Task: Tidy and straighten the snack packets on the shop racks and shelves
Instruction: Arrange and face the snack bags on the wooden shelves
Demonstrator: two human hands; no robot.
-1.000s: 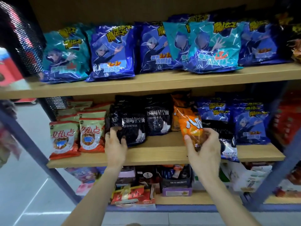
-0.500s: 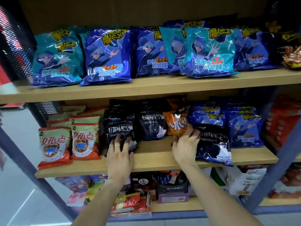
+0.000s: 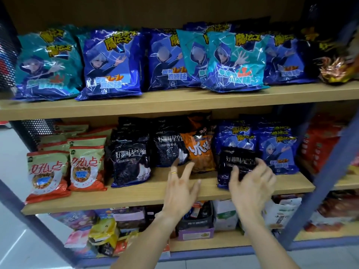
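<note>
On the middle shelf [image 3: 155, 197] an orange packet [image 3: 200, 150] stands upright between a black packet [image 3: 167, 148] and blue packets [image 3: 235, 136]. A loose black packet [image 3: 236, 162] leans in front of the blue ones. My right hand [image 3: 250, 183] reaches onto its lower half, fingers spread over it and blurred. My left hand [image 3: 180, 185] hovers over the shelf edge below the orange packet, fingers straight and apart, holding nothing; a ring sits on one finger. Another black packet [image 3: 131, 162] and red-and-cream packets [image 3: 86, 166] stand further left.
The top shelf [image 3: 174, 102] carries a row of blue and teal packets [image 3: 112, 63]. A bottom shelf holds boxes [image 3: 196, 230] and mixed bags. A blue rack post [image 3: 326, 183] slants down at the right, and a black mesh panel [image 3: 7, 59] closes the left side.
The orange packet went from my right hand onto the shelf, upright. My right hand moved right onto the loose black packet. My left hand left the left black packet and shifted right, fingers spread.
</note>
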